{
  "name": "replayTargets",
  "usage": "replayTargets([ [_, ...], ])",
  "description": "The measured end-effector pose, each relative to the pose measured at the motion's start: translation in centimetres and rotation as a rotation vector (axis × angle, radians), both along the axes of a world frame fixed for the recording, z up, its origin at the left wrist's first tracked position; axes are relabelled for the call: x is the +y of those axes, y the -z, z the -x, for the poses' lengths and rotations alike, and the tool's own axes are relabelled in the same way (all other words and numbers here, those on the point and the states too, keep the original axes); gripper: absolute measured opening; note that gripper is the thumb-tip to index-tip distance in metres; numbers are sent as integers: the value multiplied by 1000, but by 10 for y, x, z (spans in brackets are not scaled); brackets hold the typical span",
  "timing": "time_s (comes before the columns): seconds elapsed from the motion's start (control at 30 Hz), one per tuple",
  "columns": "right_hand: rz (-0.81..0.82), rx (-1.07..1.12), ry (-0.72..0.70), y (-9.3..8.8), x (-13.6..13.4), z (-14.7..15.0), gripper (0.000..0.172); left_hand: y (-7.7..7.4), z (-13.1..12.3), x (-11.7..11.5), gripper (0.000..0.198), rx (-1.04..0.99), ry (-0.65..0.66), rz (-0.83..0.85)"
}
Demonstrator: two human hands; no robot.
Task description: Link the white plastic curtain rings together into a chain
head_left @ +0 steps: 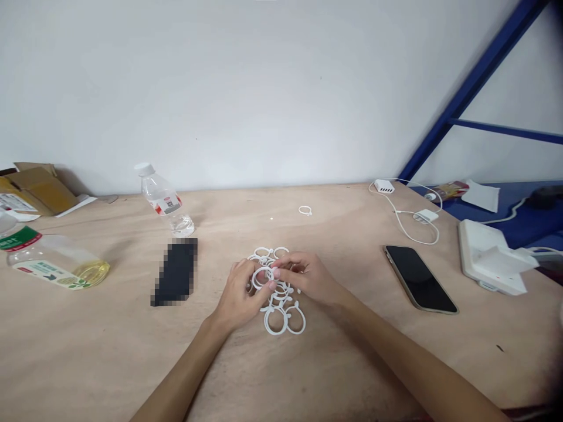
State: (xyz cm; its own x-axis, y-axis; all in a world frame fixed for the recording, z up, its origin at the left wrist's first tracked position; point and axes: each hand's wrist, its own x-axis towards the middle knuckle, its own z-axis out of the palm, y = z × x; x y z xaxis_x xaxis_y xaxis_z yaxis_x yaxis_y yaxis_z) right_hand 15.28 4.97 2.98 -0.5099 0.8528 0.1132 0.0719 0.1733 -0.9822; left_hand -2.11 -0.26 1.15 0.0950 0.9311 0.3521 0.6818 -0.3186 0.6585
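Note:
Several white plastic rings with small tabs lie in a loose pile (275,322) on the wooden table (211,375). Above the pile, a white ring (255,283) is held between both hands. My left hand (241,296) grips its lower left side with thumb and fingers. My right hand (308,276) pinches it at the right by the tab, fingers curled. Whether this is one ring or more stacked together cannot be made out. Another white ring (305,210) lies alone farther back.
At the left are a clear bottle (165,199), a bottle of yellow liquid (57,262), a cardboard box (44,189) and a blurred black object (176,272). At the right are a phone (421,278), a white device (492,258) and a charger (384,186) with cables.

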Motion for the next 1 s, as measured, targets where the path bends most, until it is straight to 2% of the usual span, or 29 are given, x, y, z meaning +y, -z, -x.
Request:
replayTargets([
  [0.17,118,86,-41,-2,-1,0,27,6,1,1,24,-29,33,-6],
  [0.3,142,89,0,-1,0,-1,38,13,2,2,32,-101,19,10],
  [0.43,155,57,-47,0,-6,4,41,14,2,2,40,-163,5,69],
  [0.53,101,45,-60,2,-12,10,38,13,1,2,45,-177,5,68],
  [0.73,-147,48,-37,9,-17,17,38,12,-2,1,50,-217,69,63],
  [0.8,-152,61,-64,9,-17,17,39,13,-2,1,51,-223,76,53],
  [0.87,-118,43,-106,10,-11,15,38,13,-2,1,50,-218,63,36],
  [0.93,-116,-18,-84,12,3,12,38,12,-1,2,48,-198,48,20],
  [1.0,-174,-138,81,16,29,6,39,12,0,2,45,-165,42,9],
])
